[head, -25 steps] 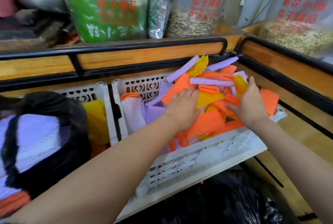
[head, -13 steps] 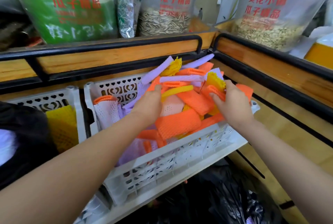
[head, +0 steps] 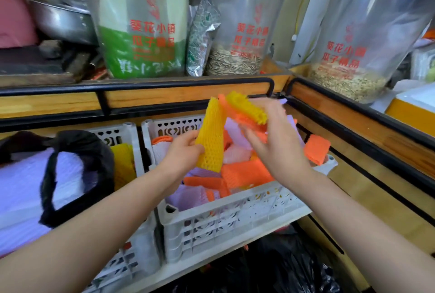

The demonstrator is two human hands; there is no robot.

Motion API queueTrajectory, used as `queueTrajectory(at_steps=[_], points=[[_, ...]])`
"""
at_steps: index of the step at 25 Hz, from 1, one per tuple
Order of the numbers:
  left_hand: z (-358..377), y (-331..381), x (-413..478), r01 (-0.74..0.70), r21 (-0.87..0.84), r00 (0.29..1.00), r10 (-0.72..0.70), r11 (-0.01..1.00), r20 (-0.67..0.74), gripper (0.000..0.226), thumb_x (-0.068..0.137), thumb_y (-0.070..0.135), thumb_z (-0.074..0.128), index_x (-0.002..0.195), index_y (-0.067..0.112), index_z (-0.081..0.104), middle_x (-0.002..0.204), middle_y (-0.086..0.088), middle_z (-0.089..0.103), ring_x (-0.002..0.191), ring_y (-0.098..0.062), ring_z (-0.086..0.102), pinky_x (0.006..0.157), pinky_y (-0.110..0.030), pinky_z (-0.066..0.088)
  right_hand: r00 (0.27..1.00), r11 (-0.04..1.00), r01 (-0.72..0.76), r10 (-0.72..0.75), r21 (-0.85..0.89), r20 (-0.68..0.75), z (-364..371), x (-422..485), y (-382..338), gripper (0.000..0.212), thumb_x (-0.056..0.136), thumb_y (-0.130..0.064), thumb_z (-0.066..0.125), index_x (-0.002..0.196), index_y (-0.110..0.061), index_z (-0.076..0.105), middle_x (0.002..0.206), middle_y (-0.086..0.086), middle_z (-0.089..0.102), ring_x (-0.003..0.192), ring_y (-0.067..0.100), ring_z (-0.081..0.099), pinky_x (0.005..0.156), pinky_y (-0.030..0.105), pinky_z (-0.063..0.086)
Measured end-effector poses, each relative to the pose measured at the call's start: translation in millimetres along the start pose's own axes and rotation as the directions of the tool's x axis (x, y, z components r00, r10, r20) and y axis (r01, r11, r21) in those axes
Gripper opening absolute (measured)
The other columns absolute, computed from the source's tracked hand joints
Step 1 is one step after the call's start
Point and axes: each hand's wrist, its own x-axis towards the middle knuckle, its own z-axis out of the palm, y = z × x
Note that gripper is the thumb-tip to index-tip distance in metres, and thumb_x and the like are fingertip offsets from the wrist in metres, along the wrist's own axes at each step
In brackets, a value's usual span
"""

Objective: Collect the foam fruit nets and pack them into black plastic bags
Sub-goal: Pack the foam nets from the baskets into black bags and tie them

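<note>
A white lattice crate (head: 235,219) at the centre holds several orange, purple and pale pink foam fruit nets (head: 244,172). Above it, my left hand (head: 181,153) grips a yellow net (head: 211,139) by its lower part, standing it upright. My right hand (head: 275,137), blurred, holds a yellow net and an orange net (head: 247,110) together, tilted over the crate. A black plastic bag (head: 77,151) at the left is stuffed with purple nets. Another black bag (head: 277,266) lies below the crate's front.
A second white crate (head: 127,137) with yellow nets stands left of the first, behind the stuffed bag. A wooden ledge with black rails (head: 188,95) runs behind and along the right. Large clear seed bags (head: 237,33) and a metal pot (head: 61,22) stand on it.
Both hands have risen from the pile, each lifting nets out of the crate. The camera view has tilted up and swung back left, so the stuffed bag shows again.
</note>
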Motion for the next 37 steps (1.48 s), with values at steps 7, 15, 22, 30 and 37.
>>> queueTrajectory(at_steps=[7,15,22,30,37], points=[[-43.5,17.5,-39.2,0.17,-0.466,0.975,-0.077,0.868,0.211,0.037,0.096,0.039,0.043,0.111,0.012,0.064,0.097,-0.006,0.073,0.081,-0.018,0.071,0.063,-0.031,0.056,0.892,0.99,0.13,-0.139,0.051,0.431,37.8,-23.1,-30.1,0.046,0.082,-0.004,0.056,0.127,-0.012,0.049,0.137,0.0,0.046,0.132,0.004,0.033,0.106,0.01,0.023],[-59.3,-10.5,-20.5,0.099,-0.296,0.99,-0.124,0.95,-0.067,0.041,0.086,0.024,0.066,0.123,0.011,0.052,0.108,-0.005,0.066,0.086,-0.015,0.067,0.06,-0.024,0.054,0.971,0.993,-0.118,0.118,-0.013,0.209,48.3,-7.2,11.0,0.033,0.089,-0.009,0.051,0.122,-0.01,0.053,0.122,0.0,0.058,0.116,0.016,0.053,0.099,0.02,0.036],[-52.8,-28.9,3.1,0.068,-0.273,0.99,-0.099,0.96,-0.103,0.034,0.089,0.026,0.062,0.117,0.015,0.047,0.104,-0.002,0.062,0.091,-0.016,0.064,0.069,-0.029,0.055,0.867,0.851,-0.224,0.397,-0.475,0.302,72.9,2.4,113.4,0.084,0.073,-0.03,0.078,0.14,-0.002,0.034,0.142,0.016,0.04,0.13,0.036,0.035,0.108,0.039,0.022],[-50.9,-35.1,8.8,0.069,-0.26,0.995,-0.086,0.963,-0.055,0.009,0.093,0.024,0.057,0.099,0.022,0.052,0.094,0.004,0.063,0.081,-0.01,0.064,0.057,-0.018,0.055,0.909,0.839,-0.318,0.403,-0.442,0.111,72.6,15.1,105.6,0.037,0.092,-0.019,0.054,0.128,-0.014,0.05,0.121,0.013,0.06,0.106,0.037,0.056,0.078,0.042,0.044],[-41.6,-21.2,-1.5,0.126,-0.246,0.983,-0.155,0.961,-0.102,0.025,0.093,0.028,0.057,0.112,0.014,0.048,0.101,0.0,0.061,0.096,-0.02,0.061,0.08,-0.035,0.052,0.986,0.936,-0.168,0.165,-0.31,-0.038,46.4,14.3,26.5,0.033,0.09,-0.017,0.057,0.122,-0.009,0.054,0.117,0.009,0.062,0.108,0.03,0.056,0.088,0.04,0.043]])
